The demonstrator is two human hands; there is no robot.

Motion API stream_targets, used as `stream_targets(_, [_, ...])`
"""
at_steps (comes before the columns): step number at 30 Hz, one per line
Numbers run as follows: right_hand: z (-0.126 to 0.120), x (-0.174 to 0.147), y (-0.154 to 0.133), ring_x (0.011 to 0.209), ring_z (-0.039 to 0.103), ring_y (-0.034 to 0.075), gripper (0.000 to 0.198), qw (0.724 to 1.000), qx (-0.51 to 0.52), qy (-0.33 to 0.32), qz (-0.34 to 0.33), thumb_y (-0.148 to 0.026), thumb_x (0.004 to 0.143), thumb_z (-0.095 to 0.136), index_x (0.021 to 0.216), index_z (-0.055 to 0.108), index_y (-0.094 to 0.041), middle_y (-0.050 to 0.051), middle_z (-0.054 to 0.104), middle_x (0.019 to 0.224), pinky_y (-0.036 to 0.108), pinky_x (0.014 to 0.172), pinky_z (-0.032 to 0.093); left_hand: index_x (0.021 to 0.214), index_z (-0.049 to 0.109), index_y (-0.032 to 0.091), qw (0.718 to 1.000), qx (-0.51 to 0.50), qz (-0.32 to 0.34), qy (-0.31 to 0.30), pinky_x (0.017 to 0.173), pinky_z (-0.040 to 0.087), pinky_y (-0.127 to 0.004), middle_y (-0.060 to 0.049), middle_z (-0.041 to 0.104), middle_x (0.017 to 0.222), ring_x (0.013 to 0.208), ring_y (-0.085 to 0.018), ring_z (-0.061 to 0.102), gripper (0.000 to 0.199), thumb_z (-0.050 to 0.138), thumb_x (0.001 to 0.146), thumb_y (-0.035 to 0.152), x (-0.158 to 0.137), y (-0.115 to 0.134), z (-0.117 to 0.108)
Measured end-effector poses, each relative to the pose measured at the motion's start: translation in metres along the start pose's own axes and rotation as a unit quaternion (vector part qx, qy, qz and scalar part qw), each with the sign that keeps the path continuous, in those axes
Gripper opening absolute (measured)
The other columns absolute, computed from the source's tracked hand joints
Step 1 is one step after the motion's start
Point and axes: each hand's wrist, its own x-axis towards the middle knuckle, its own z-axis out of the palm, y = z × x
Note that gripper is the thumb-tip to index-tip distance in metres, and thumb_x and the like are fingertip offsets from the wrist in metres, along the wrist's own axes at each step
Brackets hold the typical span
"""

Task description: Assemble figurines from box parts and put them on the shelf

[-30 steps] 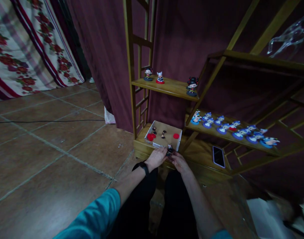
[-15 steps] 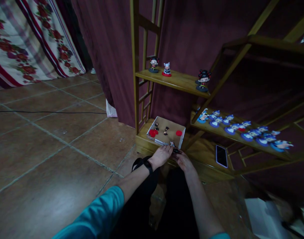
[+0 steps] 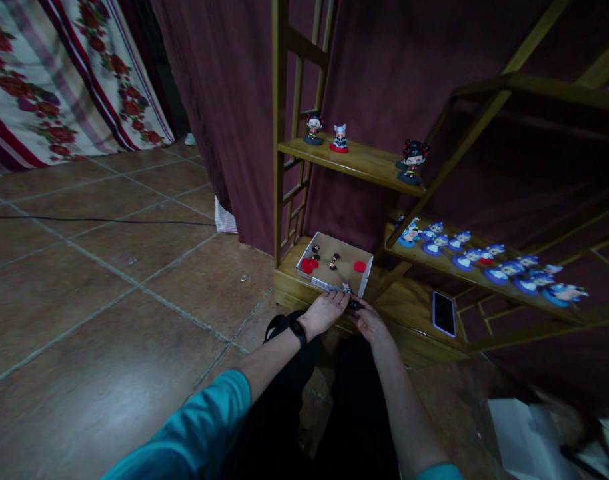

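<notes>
My left hand [image 3: 326, 312] and my right hand [image 3: 371, 323] meet at the near edge of a shallow cardboard box [image 3: 354, 249]. Their fingers are closed around a small dark figurine piece [image 3: 353, 304], mostly hidden by the fingers. A small grey-white figure part [image 3: 346, 288] shows just beyond the fingertips; whether it is held or lies in the box I cannot tell. Inside the box are red round bases [image 3: 307, 265], another red disc [image 3: 360, 267] at the right, and small dark-and-tan figure parts [image 3: 334, 262].
The box stands on the low level of a wooden shelf unit [image 3: 354, 163]. Black-haired figurines [image 3: 413, 162] and a grey-haired one [image 3: 339, 139] stand above. Several blue-and-white figurines [image 3: 467, 259] line the right shelf, with a phone [image 3: 444, 313] below. A white box [image 3: 522, 433] lies at lower right.
The view has shifted slightly, so the shelf appears a little further right. Both hands stay together on the dark piece, with only slight finger movement.
</notes>
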Motion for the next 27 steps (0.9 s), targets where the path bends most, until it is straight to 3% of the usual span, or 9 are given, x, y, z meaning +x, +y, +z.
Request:
stream_targets(17, [0.003,-0.003,-0.0037,0.082,0.062,0.016,0.035,0.999,-0.023,-0.029,-0.005,-0.004,0.053,0.062,0.084,0.063,-0.021,-0.001,0.068,0.083,0.031,0.075,0.05,0.126,0.028,0.009,1.0,-0.024,-0.007,-0.016,0.082,0.037,-0.035,-0.017,0.049,0.113,0.104,-0.023,0.047,0.044,0.032,0.082,0.01,-0.0048,0.0018,-0.0041])
stream_targets(27, [0.0007,-0.0029,-0.0045,0.079,0.062,0.015,0.038,0.999,-0.024,-0.034,0.003,-0.001,0.053,0.06,0.085,0.063,-0.022,-0.001,0.068,0.086,0.031,0.072,0.051,0.127,0.028,0.01,0.999,-0.04,-0.015,-0.013,0.083,0.037,-0.035,-0.016,0.049,0.113,0.104,-0.023,0.047,0.044,0.032,0.083,0.011,-0.0062,0.0017,-0.0079])
